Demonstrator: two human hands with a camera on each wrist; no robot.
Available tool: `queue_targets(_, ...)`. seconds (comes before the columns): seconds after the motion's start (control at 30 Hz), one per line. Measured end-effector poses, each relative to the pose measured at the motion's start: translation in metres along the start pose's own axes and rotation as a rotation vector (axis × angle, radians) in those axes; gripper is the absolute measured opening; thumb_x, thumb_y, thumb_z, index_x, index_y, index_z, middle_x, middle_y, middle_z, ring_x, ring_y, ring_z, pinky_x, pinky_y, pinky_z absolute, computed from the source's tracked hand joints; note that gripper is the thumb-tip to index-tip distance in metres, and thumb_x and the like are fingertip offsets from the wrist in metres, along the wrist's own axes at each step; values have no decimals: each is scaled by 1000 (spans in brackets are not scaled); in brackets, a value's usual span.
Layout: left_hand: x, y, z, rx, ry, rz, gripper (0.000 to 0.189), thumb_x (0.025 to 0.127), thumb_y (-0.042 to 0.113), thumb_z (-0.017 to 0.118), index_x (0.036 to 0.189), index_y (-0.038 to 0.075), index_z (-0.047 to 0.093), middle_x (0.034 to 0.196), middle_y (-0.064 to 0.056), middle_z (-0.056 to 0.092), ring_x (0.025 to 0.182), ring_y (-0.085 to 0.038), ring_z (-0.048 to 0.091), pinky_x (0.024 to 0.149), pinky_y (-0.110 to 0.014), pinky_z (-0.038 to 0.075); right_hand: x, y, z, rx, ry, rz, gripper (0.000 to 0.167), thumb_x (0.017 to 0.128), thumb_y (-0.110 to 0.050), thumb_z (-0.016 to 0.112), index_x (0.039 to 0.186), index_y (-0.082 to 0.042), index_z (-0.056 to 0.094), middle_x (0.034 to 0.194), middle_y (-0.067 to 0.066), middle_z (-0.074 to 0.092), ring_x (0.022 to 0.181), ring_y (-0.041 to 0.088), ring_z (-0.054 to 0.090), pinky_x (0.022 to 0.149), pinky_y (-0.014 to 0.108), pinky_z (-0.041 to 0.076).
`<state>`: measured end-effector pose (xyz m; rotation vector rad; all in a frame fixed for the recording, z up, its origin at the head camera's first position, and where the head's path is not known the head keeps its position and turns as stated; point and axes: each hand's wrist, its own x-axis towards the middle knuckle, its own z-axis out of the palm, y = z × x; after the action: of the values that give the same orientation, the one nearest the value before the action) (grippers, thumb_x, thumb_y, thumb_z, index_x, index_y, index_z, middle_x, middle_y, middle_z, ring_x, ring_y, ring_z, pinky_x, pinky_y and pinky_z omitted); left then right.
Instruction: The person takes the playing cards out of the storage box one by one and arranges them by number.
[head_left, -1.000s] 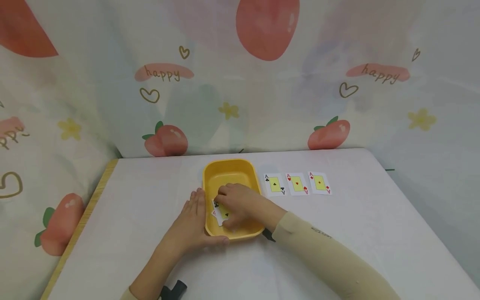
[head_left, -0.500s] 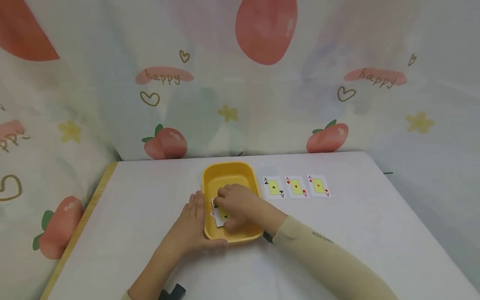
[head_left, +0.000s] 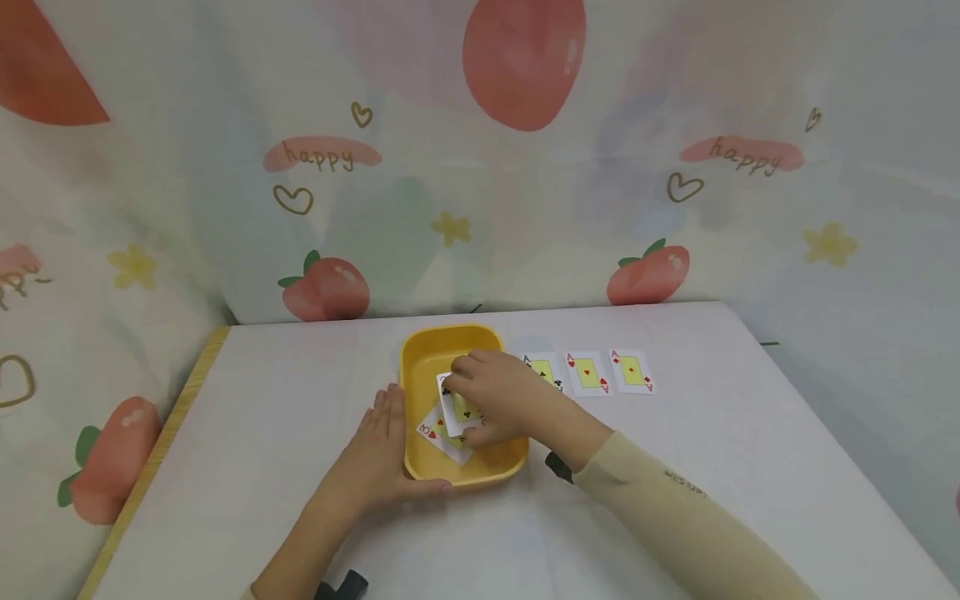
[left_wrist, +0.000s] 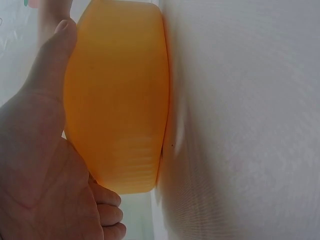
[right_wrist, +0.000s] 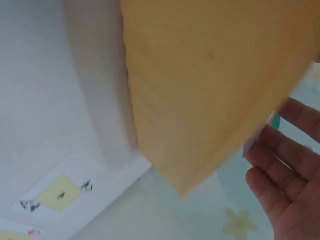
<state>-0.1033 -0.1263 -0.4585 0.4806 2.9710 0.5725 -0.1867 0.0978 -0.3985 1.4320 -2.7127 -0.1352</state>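
A yellow plastic tray [head_left: 426, 358] stands on the white table. My left hand [head_left: 378, 450] lies along its left side and near corner with straight fingers; in the left wrist view the thumb is at the rim of the tray [left_wrist: 120, 100]. Over the inside of the tray, my right hand [head_left: 502, 396] pinches a clubs playing card [head_left: 467, 410], fingers at its far end and thumb at its near end. Below it a hearts playing card [head_left: 433, 432] lies askew. In the right wrist view, the tray wall [right_wrist: 215, 90] hides most of the held card [right_wrist: 255, 143].
Right of the tray, three aces lie face up in a row: clubs [head_left: 542, 365], hearts [head_left: 587, 373] and diamonds [head_left: 632, 372]. My right hand overlaps the ace of clubs. A patterned cloth [head_left: 510, 183] hangs behind the table.
My right hand has lifted the clubs card up and to the right, uncovering more of the hearts card underneath. The left hand stays at the tray.
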Motion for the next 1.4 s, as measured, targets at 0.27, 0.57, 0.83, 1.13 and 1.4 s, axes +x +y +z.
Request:
queue_targets(0.27, 2, -1, 0, 7, 0, -11, 151, 60, 92, 61, 156, -8, 1, 164, -26, 8, 153, -37, 9, 123, -51, 19, -21, 13, -17, 28, 100, 8, 52, 76, -42, 69, 122, -17, 65, 119, 1, 62, 105, 19, 56, 96, 35, 50)
queue_targets(0.57, 3, -3, 1, 8, 0, -35, 154, 57, 95, 60, 156, -7, 2, 164, -25, 9, 153, -36, 10, 123, -50, 19, -38, 24, -24, -2, 79, 73, 55, 77, -46, 64, 125, -18, 64, 123, 1, 61, 112, 19, 55, 100, 35, 49)
queue_targets(0.83, 1, -2, 2, -14, -15, -54, 152, 58, 91, 65, 157, -6, 0, 165, -24, 8, 154, -35, 9, 123, -49, 17, -54, 35, -27, -17, 64, 125, 55, 77, -48, 64, 123, -18, 65, 119, 1, 62, 109, 19, 55, 99, 36, 50)
queue_targets(1.13, 2, 0, 3, -13, -21, -66, 154, 57, 93, 63, 157, -5, -1, 165, -23, 8, 154, -34, 8, 124, -48, 17, -77, 41, -17, 33, 17, 246, 58, 77, -53, 65, 125, -21, 65, 126, 1, 62, 119, 21, 55, 103, 40, 49)
queue_targets(1.4, 4, 1, 2, -23, -16, -61, 155, 56, 94, 63, 157, -6, 0, 165, -23, 7, 154, -34, 8, 124, -49, 17, -96, 47, -2, 75, -40, 278, 56, 78, -50, 67, 125, -20, 65, 126, 2, 62, 121, 24, 55, 106, 44, 47)
